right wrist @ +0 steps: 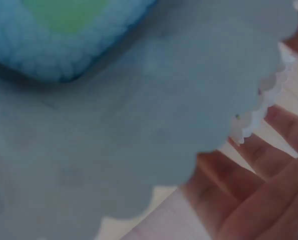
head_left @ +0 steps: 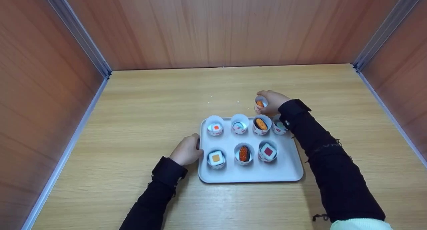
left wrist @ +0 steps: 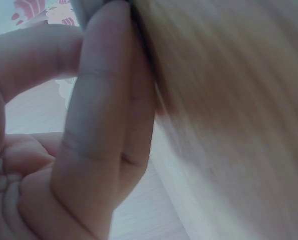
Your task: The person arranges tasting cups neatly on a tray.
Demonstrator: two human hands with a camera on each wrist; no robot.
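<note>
My left hand (head_left: 186,150) grips the left rim of a light grey tray (head_left: 253,175); in the left wrist view, its fingers (left wrist: 96,100) bend up to the tray's edge. Just behind the tray, my right hand (head_left: 273,100) holds a patterned paper baking cup (head_left: 258,108) with an orange-topped toy sushi piece (head_left: 260,103) inside. Close below that hand, another baking cup (head_left: 279,130) at the tray's back right is partly covered by the sleeve. A white sushi piece with a green centre (right wrist: 63,30) shows large in a cup in the right wrist view.
Several more cups stand in two rows on the tray, among them one with an orange-topped piece (head_left: 261,124) and one with a red-topped piece (head_left: 244,154). Small white crumbs (head_left: 238,101) lie behind the tray. Wooden panels (head_left: 223,29) enclose the table's back and sides.
</note>
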